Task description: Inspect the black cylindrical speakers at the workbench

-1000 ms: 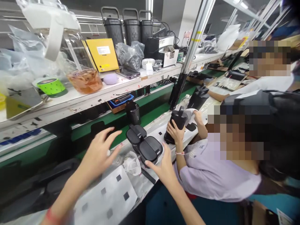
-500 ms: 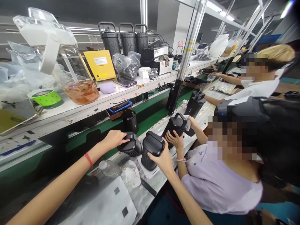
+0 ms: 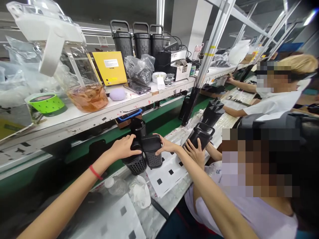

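The left hand (image 3: 124, 148) is clenched over the top of a black mesh-sided canister (image 3: 136, 162) that stands on the worktop (image 3: 171, 196), fingers wrapped round its upper rim. Just to the right of it, the right hand (image 3: 167, 146) grasps a second black canister (image 3: 152, 152) from its far side, palm against the lid and fingers curled over the top edge. The two canisters stand touching, side by side between the hands. Directly behind them stands a third black unit (image 3: 138, 127) at the edge of the green belt (image 3: 164, 121). Below the left hand lie a clear plastic bottle (image 3: 115, 186) and a crumpled white cloth (image 3: 140, 191). Beyond the right hand, a co-worker's hand (image 3: 196, 152) rests against another black canister (image 3: 200, 134), tilted on the worktop. Under the right wrist lies a white sheet with black squares (image 3: 166, 172).
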`<state>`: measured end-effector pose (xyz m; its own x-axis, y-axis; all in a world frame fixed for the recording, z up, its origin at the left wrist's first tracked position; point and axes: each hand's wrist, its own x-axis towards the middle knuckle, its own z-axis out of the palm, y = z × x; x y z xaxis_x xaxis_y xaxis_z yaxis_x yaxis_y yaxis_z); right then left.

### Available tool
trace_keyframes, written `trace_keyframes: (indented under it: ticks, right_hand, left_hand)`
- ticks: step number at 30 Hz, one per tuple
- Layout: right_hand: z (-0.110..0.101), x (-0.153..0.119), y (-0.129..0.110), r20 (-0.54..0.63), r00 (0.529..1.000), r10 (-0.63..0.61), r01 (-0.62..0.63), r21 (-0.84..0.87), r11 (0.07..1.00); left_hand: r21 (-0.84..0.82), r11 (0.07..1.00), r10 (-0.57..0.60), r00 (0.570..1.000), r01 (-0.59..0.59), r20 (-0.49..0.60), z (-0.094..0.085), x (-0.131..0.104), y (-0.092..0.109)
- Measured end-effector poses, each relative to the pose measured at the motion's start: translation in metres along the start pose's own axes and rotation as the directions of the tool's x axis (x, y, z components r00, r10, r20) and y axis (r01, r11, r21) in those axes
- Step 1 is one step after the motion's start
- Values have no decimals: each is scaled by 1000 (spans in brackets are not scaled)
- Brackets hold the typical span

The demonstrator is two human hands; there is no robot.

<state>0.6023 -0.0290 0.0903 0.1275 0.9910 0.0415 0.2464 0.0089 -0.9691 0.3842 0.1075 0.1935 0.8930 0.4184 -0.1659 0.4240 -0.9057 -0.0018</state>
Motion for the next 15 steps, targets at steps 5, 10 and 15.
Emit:
trace_keyframes:
  ticks: [5,10,15]
  right_hand:
    - [-19,6,-13,60,993,99,-96,-63,993]
    - [4,-17,-19,-234,957,172,-205,-126,971]
    - [92,-115,-34,-451,877,169,-229,-81,970]
  left_hand:
    - [-43,993,113,993,-112,19,10,14,19]
    - [14,997,80,991,-79,-110,28,19,34]
    - [17,998,55,983,-53,-176,17,19,27]
